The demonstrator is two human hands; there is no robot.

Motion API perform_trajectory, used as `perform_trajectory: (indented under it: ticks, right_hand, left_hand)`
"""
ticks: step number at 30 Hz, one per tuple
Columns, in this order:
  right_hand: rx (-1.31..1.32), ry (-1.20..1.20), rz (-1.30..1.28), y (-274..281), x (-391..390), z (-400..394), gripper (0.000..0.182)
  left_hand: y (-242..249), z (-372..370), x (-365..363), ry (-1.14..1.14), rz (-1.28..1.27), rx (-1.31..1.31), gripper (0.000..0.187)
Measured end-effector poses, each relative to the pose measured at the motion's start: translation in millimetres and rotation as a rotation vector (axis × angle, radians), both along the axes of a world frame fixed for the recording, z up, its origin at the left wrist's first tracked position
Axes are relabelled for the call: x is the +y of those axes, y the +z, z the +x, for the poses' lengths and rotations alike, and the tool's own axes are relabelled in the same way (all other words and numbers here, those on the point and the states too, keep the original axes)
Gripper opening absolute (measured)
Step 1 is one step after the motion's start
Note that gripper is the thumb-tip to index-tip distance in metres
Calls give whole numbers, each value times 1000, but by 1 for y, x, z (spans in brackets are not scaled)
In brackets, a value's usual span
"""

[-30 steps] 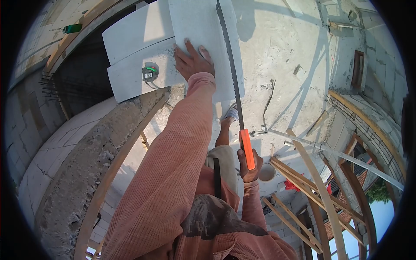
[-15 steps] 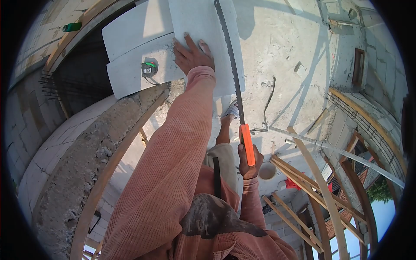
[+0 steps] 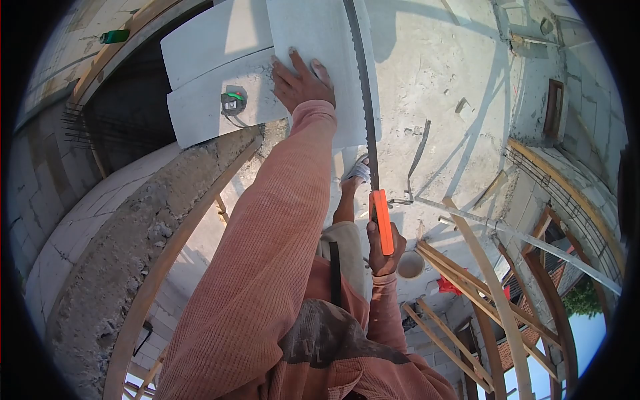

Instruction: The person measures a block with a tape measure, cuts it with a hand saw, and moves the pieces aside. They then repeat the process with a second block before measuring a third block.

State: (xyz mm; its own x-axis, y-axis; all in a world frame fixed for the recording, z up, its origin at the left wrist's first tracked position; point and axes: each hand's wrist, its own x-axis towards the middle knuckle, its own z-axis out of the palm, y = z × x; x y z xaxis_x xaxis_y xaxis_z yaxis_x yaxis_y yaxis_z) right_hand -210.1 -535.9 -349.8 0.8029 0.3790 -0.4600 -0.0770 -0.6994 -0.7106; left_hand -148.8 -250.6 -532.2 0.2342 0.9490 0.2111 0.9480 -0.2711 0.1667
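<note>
My left hand (image 3: 303,81) lies flat with fingers spread on a pale grey-white building block (image 3: 317,33). In my right hand (image 3: 385,248) is the orange handle (image 3: 381,217) of a handsaw, its fingers wrapped round the grip. The long toothed saw blade (image 3: 366,93) runs up the view along the right part of that block, to the right of my left hand. Left of the hand, a black and green tape measure (image 3: 233,103) rests on another pale block (image 3: 193,117).
A rough concrete ledge (image 3: 133,247) curves along the left. My sandalled foot (image 3: 360,171) stands on the floor below the blocks. To the right are a dark strap (image 3: 419,157), a metal pipe (image 3: 533,237), a round bucket (image 3: 411,265) and wooden beams (image 3: 493,287). A green bottle (image 3: 115,37) lies upper left.
The saw's far end has swung slightly to the right, so the blade looks a bit more upright. My left hand keeps its place on the block; the whole view has shifted a little.
</note>
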Motion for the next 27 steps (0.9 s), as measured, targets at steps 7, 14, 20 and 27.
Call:
perform_trajectory:
  ticks: [7, 14, 20, 27]
  right_hand:
    - [-2, -1, -4, -4, 1, -1, 34]
    - [-11, 10, 2, -7, -2, -3, 34]
    - [8, 28, -3, -6, 0, 1, 32]
    - [94, 39, 8, 8, 4, 5, 21]
  left_hand:
    - [1, 1, 0, 5, -15, 7, 53]
    - [2, 1, 1, 7, -44, -8, 54]
    - [5, 1, 0, -5, -17, -18, 52]
    - [-2, -1, 0, -2, 3, -25, 53]
